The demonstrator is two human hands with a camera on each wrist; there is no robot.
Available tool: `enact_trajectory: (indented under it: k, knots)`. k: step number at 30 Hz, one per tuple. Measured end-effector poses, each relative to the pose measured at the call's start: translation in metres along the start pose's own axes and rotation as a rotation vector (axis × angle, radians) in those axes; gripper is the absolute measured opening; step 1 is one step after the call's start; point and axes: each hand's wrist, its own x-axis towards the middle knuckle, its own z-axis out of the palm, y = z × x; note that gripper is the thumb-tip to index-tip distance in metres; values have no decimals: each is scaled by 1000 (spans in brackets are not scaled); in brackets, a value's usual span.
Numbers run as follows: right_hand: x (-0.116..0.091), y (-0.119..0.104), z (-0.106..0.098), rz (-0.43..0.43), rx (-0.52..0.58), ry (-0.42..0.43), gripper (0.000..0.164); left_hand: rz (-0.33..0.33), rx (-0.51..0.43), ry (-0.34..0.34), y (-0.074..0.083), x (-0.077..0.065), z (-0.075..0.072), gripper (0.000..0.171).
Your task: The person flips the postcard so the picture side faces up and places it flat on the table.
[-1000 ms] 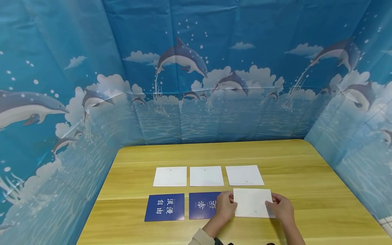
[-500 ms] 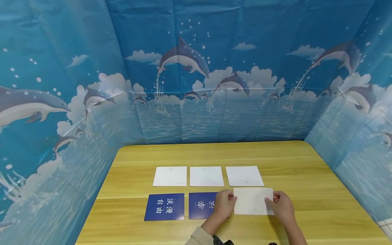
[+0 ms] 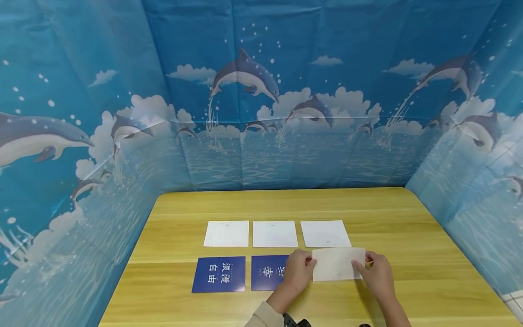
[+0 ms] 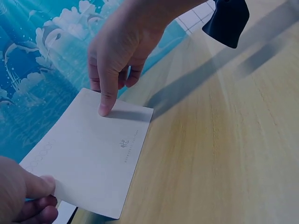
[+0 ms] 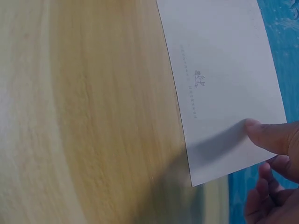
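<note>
Both hands hold one postcard (image 3: 336, 265) above the table, its white side with a small printed emblem facing the head camera. The left hand (image 3: 298, 271) pinches its left edge, thumb in front and fingers behind. At the opposite edge the right hand (image 3: 377, 277) pinches it the same way; in the right wrist view its thumb (image 5: 271, 136) lies flat on the white face. The far side of the postcard is hidden. Just left, a blue card (image 3: 266, 273) with white characters lies partly covered by the left hand.
Another blue card (image 3: 219, 274) lies further left. Behind is a row of white cards: left (image 3: 226, 234), middle (image 3: 275, 234) and right (image 3: 325, 234). They lie on a wooden table (image 3: 416, 254), with a dolphin-printed curtain (image 3: 253, 154) around its back and sides.
The held postcard has risen slightly and tilted, so its face looks shorter in the head view. Both hands keep their pinch on it. The cards on the table stay put.
</note>
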Motion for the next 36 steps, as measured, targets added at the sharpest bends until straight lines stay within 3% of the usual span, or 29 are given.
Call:
enact_trajectory:
  k: [5, 8, 12, 21, 28, 36]
  knots:
    - [-2, -2, 1, -2, -11, 73, 36, 31, 83, 4, 1, 1, -1, 20]
    - [-3, -2, 0, 12, -18, 90, 33, 38, 78, 4, 3, 2, -1, 26]
    - [-4, -2, -1, 30, -20, 95, 32, 20, 6, 9, 5, 2, -2, 35]
    - [-7, -4, -3, 95, 107, 89, 39, -115, -287, 2, 7, -2, 0, 18]
    - [-9, -3, -5, 167, 257, 80, 45, -122, -355, -1, 1, -5, 3, 18]
    - [-12, 1, -5, 199, 296, 115, 48, -192, -410, 28, 0, -8, 5, 19]
